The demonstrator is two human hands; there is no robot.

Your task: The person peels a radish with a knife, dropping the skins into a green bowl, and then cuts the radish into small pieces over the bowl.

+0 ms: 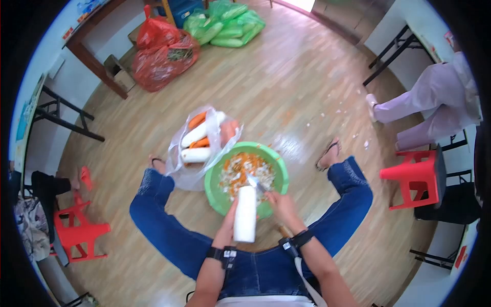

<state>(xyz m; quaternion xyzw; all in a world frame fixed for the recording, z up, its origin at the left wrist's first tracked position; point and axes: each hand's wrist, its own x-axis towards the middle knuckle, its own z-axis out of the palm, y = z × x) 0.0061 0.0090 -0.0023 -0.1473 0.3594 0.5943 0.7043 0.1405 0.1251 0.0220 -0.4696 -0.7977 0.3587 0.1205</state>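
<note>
My left hand (230,217) is closed around a peeled white radish (246,212), held upright over the near rim of a green basin (282,162). In my right hand (279,203) is a knife (255,182), its blade pointing up and left just beyond the radish's far end. Chopped orange and white vegetable pieces (249,162) cover the bottom of the basin. Against the basin's left side rests a clear plastic bag (176,171), which holds several carrots (197,120) and white radishes (196,155).
A red bag (161,64) and green bags (225,25) lie at the back. Red stools stand at left (82,230) and right (414,176). A person in pale trousers (434,94) stands at right. White scraps (365,144) dot the floor (302,87).
</note>
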